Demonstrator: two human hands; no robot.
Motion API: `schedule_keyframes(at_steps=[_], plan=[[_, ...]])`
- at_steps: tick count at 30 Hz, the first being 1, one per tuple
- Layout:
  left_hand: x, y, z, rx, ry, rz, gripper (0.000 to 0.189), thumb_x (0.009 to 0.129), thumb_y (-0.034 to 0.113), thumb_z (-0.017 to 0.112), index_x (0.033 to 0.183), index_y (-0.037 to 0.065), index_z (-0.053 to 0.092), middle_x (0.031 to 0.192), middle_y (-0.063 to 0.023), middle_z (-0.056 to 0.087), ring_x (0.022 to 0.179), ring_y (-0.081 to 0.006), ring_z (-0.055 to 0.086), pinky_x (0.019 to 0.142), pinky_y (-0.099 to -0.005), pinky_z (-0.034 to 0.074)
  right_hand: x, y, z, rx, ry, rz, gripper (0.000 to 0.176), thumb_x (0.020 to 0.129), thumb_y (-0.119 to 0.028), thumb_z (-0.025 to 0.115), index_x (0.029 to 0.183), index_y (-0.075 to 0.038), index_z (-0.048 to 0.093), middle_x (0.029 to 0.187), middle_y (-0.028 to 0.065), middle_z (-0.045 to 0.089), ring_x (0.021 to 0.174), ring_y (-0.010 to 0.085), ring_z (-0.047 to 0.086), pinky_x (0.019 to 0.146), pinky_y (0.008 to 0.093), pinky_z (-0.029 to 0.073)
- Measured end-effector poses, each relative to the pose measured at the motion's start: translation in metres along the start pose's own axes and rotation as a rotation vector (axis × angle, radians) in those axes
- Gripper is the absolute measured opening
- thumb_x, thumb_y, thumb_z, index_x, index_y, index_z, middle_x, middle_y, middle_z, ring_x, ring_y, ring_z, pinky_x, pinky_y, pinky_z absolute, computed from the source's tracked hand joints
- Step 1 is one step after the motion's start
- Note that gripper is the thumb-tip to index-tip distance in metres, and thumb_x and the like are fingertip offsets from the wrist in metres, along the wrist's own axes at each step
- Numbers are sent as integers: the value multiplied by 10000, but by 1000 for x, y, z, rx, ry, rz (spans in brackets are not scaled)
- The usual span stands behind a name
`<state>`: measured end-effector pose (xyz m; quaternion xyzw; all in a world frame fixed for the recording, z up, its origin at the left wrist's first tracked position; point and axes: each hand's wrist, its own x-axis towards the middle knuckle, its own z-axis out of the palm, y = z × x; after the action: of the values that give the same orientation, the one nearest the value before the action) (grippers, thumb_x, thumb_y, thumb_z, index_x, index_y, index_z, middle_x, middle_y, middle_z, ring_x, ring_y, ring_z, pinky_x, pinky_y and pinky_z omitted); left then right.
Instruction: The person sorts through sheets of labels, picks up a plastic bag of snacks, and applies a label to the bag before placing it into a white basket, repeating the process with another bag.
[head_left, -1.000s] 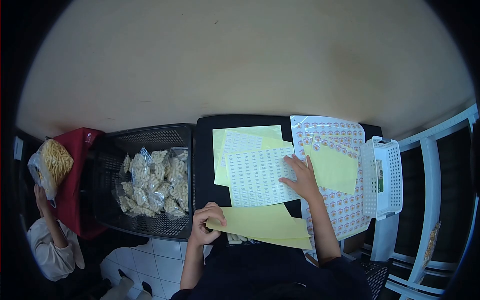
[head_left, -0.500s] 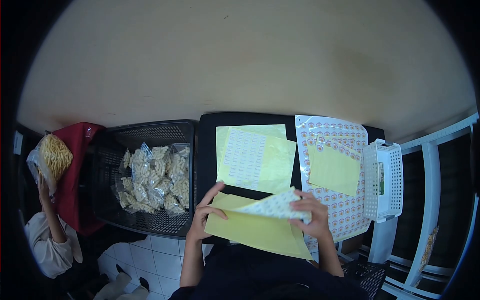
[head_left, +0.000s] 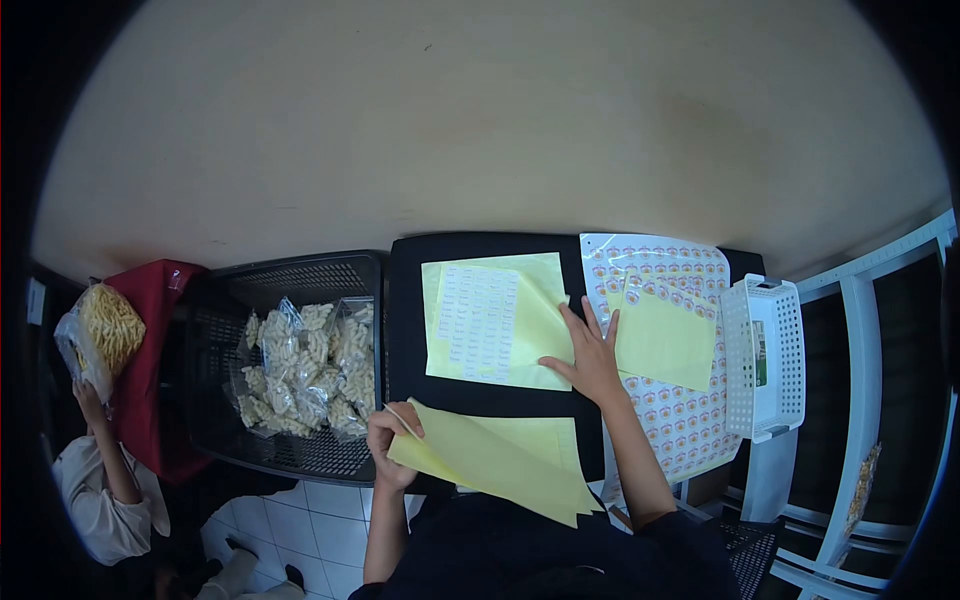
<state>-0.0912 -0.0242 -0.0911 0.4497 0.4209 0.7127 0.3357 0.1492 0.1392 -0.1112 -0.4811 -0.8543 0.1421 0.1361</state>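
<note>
Left hand closed, gripping the left end of some yellow sheets, thumb on top; sheets tilted, hanging over the table's near edge, in front of the body. Right hand open, fingers spread, touching the right edge of the label sheet; can't tell if it pinches that edge. Label sheet has rows of small print, lies on larger yellow paper on the black table. Right of it: big white logo sheet, small yellow pieces on top. White basket just beside, at the table's right end. Left of table: black basket holding clear bags of pale snacks. Far left, another person's hand touches a plastic bag of yellow snacks by a red cloth. Plain wall behind, white floor tiles below.
</note>
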Motion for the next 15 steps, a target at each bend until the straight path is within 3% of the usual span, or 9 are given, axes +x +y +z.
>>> schedule_keyframes(at_steps=[1, 2, 3, 5, 7, 9, 11, 12, 15], plan=[[-2, 0, 2, -50, 47, -56, 196, 724, 133, 629, 819, 90, 463, 703, -30, 480, 636, -145, 444, 650, -289, 375, -3, -2, -2, 62, 6, -35, 743, 700, -386, 662, 1276, -39, 345, 1220, 161, 470, 1259, 312, 271, 1037, 522, 53], [-2, 0, 1, -98, 92, -112, 227, 729, 122, 624, 860, 84, 443, 709, -26, 471, 638, -145, 442, 632, -276, 371, -11, -4, 0, 129, 160, -92, 612, 729, -215, 669, 1251, -59, 389, 1098, 147, 559, 1135, 284, 456, 999, 464, 251], [-2, 2, 1, -96, 94, -110, 227, 729, 122, 624, 860, 84, 443, 709, -26, 471, 638, -145, 442, 632, -276, 371, -20, -10, 0, 131, 159, -95, 612, 729, -215, 669, 1251, -59, 389, 1098, 147, 559, 1135, 284, 456, 999, 464, 251], [-2, 8, 0, 35, 80, -268, 223, 705, 151, 642, 808, 56, 469, 747, -46, 464, 670, -151, 442, 634, -273, 365, -46, -26, -7, 948, 84, 155, 483, 691, -34, 687, 1120, -14, 465, 1065, 131, 550, 1000, 206, 549, 831, 349, 435], [-6, 0, -11, 152, 38, -185, 245, 699, 205, 646, 801, 43, 493, 794, -67, 466, 702, -158, 440, 651, -280, 363, -67, -40, -26, 1158, -55, 70, 378, 682, 37, 672, 996, -16, 470, 973, 97, 560, 939, 136, 558, 710, 246, 470], [-5, -2, -8, 263, -9, -97, 284, 692, 259, 650, 794, 30, 517, 840, -89, 468, 733, -165, 439, 668, -287, 362, -71, -40, -37, 1291, -195, 169, 353, 672, 28, 679, 939, -23, 452, 973, 89, 563, 934, 152, 570, 809, 290, 450], [-1, 1, 9, 344, 224, -76, 390, 685, 388, 618, 810, 22, 566, 952, -132, 459, 773, -176, 428, 704, -304, 352, -65, -33, -37, 1281, -619, -141, 442, 603, 28, 723, 945, -20, 447, 908, 51, 582, 910, 180, 588, 859, 299, 438], [-4, -4, 4, 325, 186, -180, 450, 710, 430, 561, 868, 9, 572, 1024, -162, 455, 844, -198, 438, 756, -332, 355, -61, -30, -37, 1312, -823, -156, 567, 558, -44, 782, 1025, -23, 461, 978, 67, 571, 981, 196, 553, 922, 324, 388], [-11, -7, 4, 313, 153, -209, 419, 741, 405, 536, 854, 4, 570, 1007, -157, 481, 909, -220, 459, 777, -354, 374, -40, -26, -45, 1549, -1048, -274, 678, 559, -145, 807, 1122, -12, 453, 1054, 89, 543, 1079, 209, 488, 969, 342, 326]])
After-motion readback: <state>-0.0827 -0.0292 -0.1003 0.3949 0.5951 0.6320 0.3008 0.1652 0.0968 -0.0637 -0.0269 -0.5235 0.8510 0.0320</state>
